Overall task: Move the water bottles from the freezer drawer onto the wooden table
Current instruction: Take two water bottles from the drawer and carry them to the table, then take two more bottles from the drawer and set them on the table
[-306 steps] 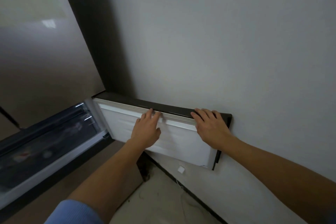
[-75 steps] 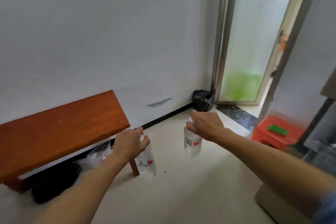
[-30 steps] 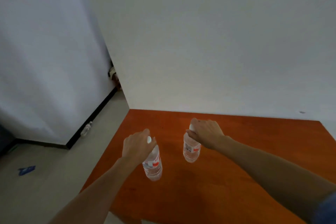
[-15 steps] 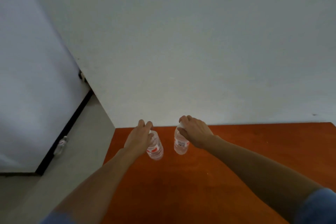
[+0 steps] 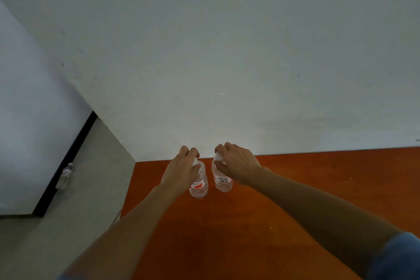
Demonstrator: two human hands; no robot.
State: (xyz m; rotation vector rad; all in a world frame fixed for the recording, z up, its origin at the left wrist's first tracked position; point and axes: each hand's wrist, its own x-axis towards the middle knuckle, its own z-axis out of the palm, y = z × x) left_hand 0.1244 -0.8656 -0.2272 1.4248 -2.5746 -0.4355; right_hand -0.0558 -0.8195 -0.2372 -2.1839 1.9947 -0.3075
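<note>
Two small clear water bottles with red-and-white labels stand side by side near the back left corner of the reddish wooden table [image 5: 284, 207], close to the white wall. My left hand [image 5: 180, 171] grips the left bottle [image 5: 200, 186] around its cap. My right hand [image 5: 237, 162] grips the cap of the right bottle [image 5: 222, 180]. Both bottles are upright, and their bases look down on the tabletop. The freezer drawer is out of view.
A white wall rises right behind the table. To the left lies grey floor [image 5: 68, 223] with a black skirting strip. Another small bottle [image 5: 64, 176] stands on the floor against that strip. The table's left edge runs just left of my left forearm.
Both hands have carried the bottles a little further toward the wall and lowered them onto the table. The two bottles now sit closer together.
</note>
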